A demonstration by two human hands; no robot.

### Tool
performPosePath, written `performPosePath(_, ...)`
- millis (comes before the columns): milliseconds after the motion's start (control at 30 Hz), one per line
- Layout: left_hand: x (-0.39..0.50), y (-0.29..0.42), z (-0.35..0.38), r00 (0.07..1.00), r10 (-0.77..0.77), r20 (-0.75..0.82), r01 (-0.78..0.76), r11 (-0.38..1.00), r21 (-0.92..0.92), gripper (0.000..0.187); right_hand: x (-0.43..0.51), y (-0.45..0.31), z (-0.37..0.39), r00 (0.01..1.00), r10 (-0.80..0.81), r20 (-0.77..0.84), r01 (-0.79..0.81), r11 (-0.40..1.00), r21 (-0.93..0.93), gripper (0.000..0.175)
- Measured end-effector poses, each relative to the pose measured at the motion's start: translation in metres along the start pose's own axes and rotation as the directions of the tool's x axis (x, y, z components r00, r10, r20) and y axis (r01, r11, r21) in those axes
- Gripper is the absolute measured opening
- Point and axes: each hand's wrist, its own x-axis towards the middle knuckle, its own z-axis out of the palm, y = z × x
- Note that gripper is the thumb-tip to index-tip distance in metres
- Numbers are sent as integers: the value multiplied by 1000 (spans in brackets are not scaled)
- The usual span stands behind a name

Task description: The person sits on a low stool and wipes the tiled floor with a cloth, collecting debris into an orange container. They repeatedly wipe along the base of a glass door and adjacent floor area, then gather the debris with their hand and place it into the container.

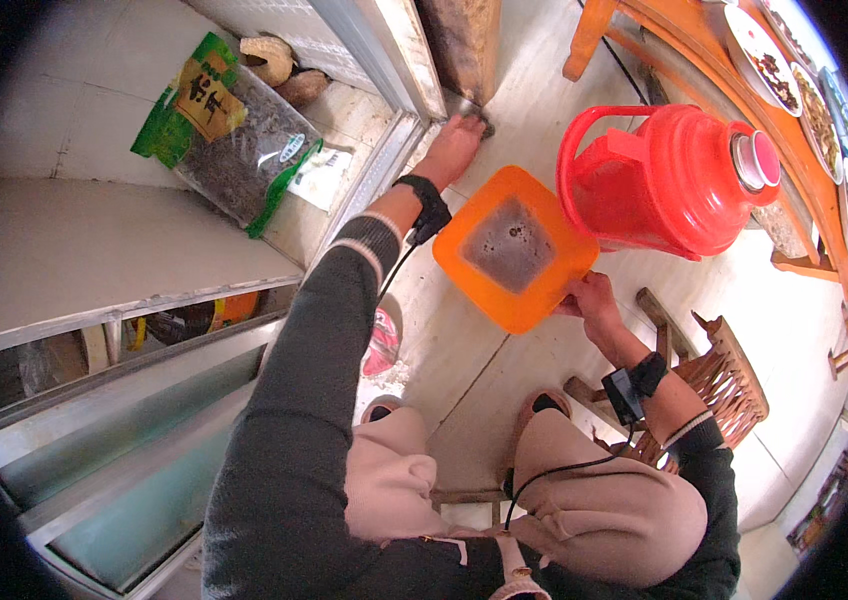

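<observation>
My right hand [590, 304] grips the near right rim of a square orange plastic basin [461, 259], which holds some dark, cloudy liquid with a few bubbles. Beyond the basin my left hand [454, 150] reaches down to the floor by the cabinet's corner, its fingertips at a small dark clump [485, 124]. Whether its fingers hold the clump cannot be made out. Just right of the basin stands a red thermos flask [656, 180] with a large handle and a silver and pink top.
An open cabinet with a shelf [116, 247] is on the left, holding a green and clear bag of dark dried food [233, 150]. A wooden table [694, 26] with filled plates curves along the upper right. A woven chair [724, 382] stands at the right.
</observation>
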Motion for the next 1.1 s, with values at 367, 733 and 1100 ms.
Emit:
performPosePath(367,-45,-5,-26,957,-56,283,92,989,-113,33,1,-6,4,1000,18,-22,-18,1000,-6,21)
performPosePath(733,-65,-5,-36,947,-118,299,148,986,-78,15,1,2,-6,999,38,-19,-38,999,15,24)
performPosePath(1100,-92,-2,-27,895,-196,400,112,968,224,14,0,1,-14,999,38,-34,-39,999,-20,19)
